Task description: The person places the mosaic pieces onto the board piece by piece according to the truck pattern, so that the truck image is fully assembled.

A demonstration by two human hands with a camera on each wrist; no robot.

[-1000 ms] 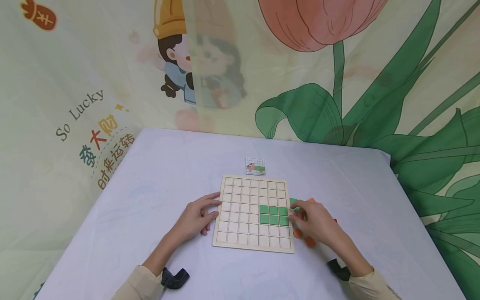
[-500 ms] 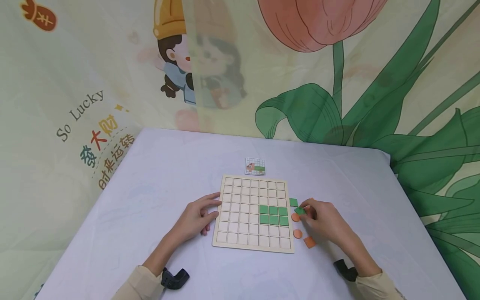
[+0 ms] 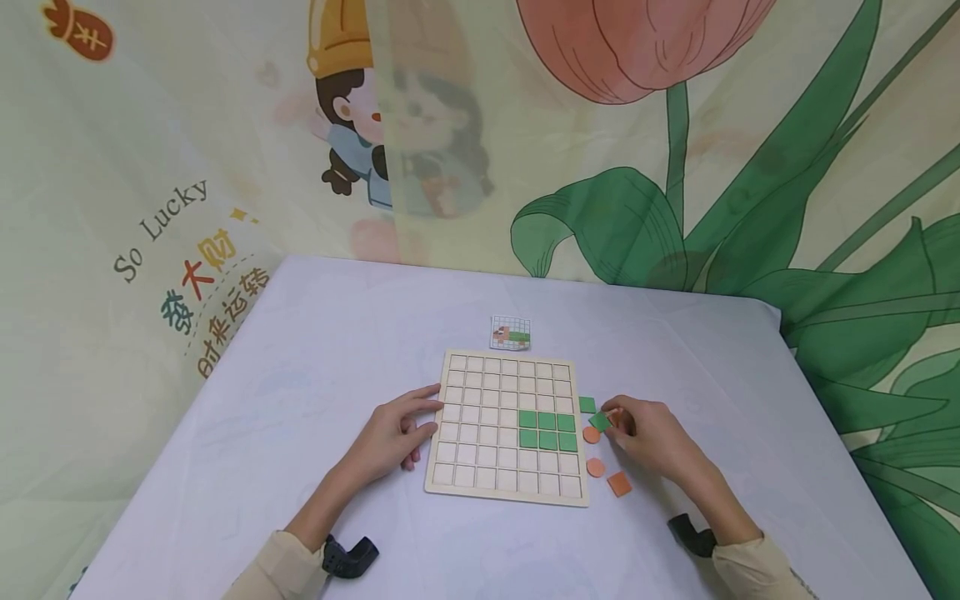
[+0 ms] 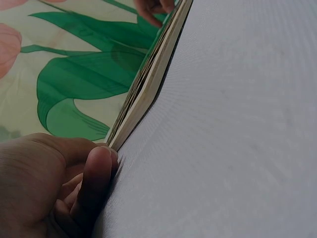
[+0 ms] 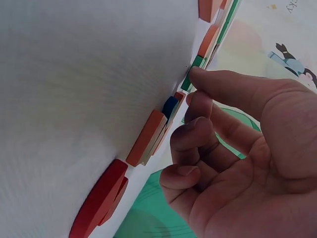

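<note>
A pale grid board (image 3: 472, 454) lies on the white table, with green square tiles (image 3: 547, 429) in two rows on its right side. My left hand (image 3: 386, 437) rests at the board's left edge, fingertips and thumb touching it. The left wrist view shows that thumb (image 4: 99, 161) against the rim of the board (image 4: 148, 94). Right of the board, my right hand (image 3: 648, 433) pinches a loose green square tile (image 3: 600, 422) lying among other pieces. In the right wrist view the thumb covers part of the green tile (image 5: 198, 62); the other fingers are curled.
Another green tile (image 3: 587, 405), orange round pieces (image 3: 596, 467) and an orange square (image 3: 619, 484) lie by the board's right edge. Red (image 5: 99, 203) and blue (image 5: 170, 106) pieces are near the right hand. A small picture card (image 3: 511, 332) lies behind the board.
My right hand has moved from the board's right edge rightward to the loose green tile, then stayed there. My left hand and the board have not moved.
</note>
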